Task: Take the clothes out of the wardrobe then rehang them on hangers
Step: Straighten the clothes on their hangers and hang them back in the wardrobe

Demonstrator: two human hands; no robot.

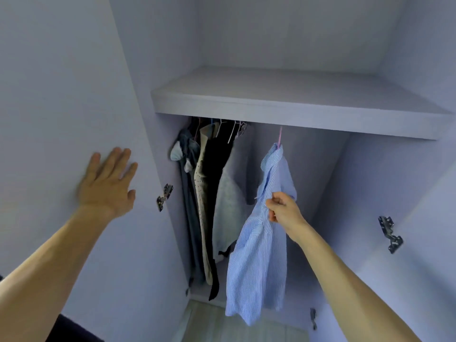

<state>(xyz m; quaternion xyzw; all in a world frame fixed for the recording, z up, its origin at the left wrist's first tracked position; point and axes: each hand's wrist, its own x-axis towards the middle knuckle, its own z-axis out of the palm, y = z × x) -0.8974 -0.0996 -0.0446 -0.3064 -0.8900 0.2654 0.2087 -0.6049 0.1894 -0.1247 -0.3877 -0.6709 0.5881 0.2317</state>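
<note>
One right hand (283,209): fingers curled, pinching the front edge of a light blue-and-white striped collared shirt (259,257) just below the collar.
Striped shirt: one, hung on a thin pink hanger (279,137) inside the wardrobe, apart from the other clothes and to their right.
Left hand (108,181): fingers straight and spread, laid against the open pale lilac wardrobe door (61,95), holding nothing.
Other hanging clothes: four, bunched at the left end, namely a blue denim garment (188,198), a beige dotted garment (201,193), a black garment (217,166) and a pale grey garment (228,201).
Shelf: one pale lilac shelf board (296,106) above all the clothes.
Hinges: three metal hinges (164,197) clearly seen.
</note>
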